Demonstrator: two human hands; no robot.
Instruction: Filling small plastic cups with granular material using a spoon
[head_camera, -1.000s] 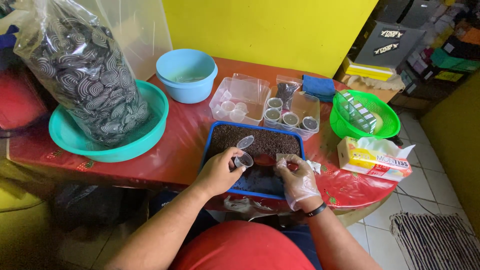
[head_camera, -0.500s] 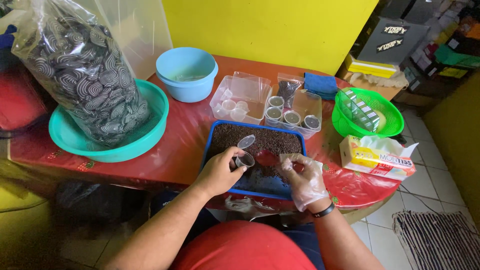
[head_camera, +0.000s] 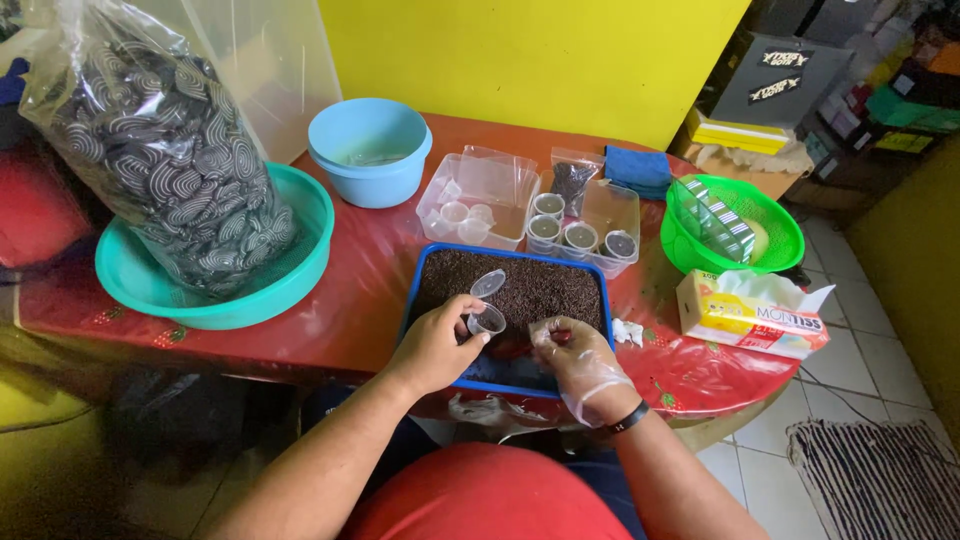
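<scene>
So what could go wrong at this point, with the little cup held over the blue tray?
The left hand holds the small clear cup with its hinged lid open above the blue tray of dark granules; a tilt could spill them. The gloved right hand works near the tray's front edge, which looks close to the table edge, so a nudge might tip it.

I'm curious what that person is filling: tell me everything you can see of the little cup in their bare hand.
The small cup is clear plastic, round, with a hinged lid flipped open behind it. It sits upright, pinched in the left hand, above the blue tray of dark crumbs. It looks empty or nearly so. The gloved right hand is beside it.
</scene>
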